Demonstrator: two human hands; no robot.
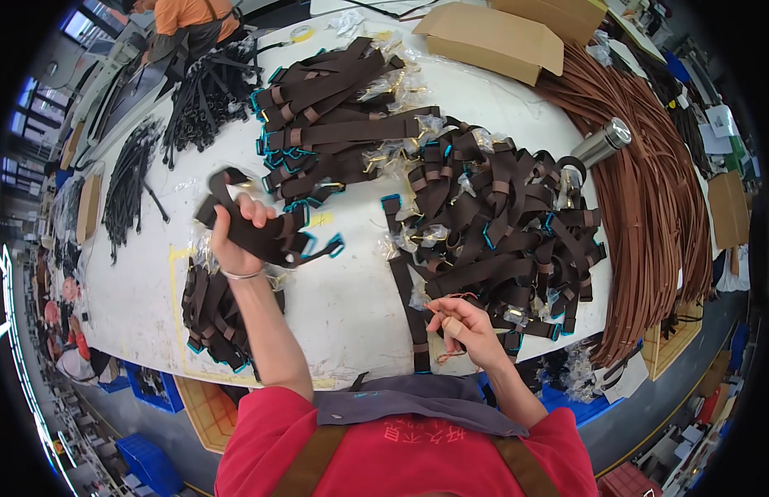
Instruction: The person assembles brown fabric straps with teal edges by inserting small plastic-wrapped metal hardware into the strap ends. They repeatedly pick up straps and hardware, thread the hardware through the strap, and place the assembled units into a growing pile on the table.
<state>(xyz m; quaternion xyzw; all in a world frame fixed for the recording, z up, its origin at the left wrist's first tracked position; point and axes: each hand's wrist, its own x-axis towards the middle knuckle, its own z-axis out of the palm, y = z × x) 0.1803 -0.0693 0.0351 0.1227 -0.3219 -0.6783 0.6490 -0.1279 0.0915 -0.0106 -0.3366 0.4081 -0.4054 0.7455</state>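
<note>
My left hand is closed around a bundle of dark brown straps, lifted above the table. Teal buckles hang from the bundle's right end. Pinched in my right hand are thin orange strings, whose ends trail below the fingers. That hand is at the front edge of a tangled heap of brown straps, with clear plastic wrapping among them. One long strap lies just left of it, running toward the table's near edge. Below the left hand rests a smaller pile of straps.
Stacked straps with teal buckles lie farther back. On the right, a steel flask stands beside long brown strips. Cardboard boxes occupy the far side. Black straps lie at the far left, near another person.
</note>
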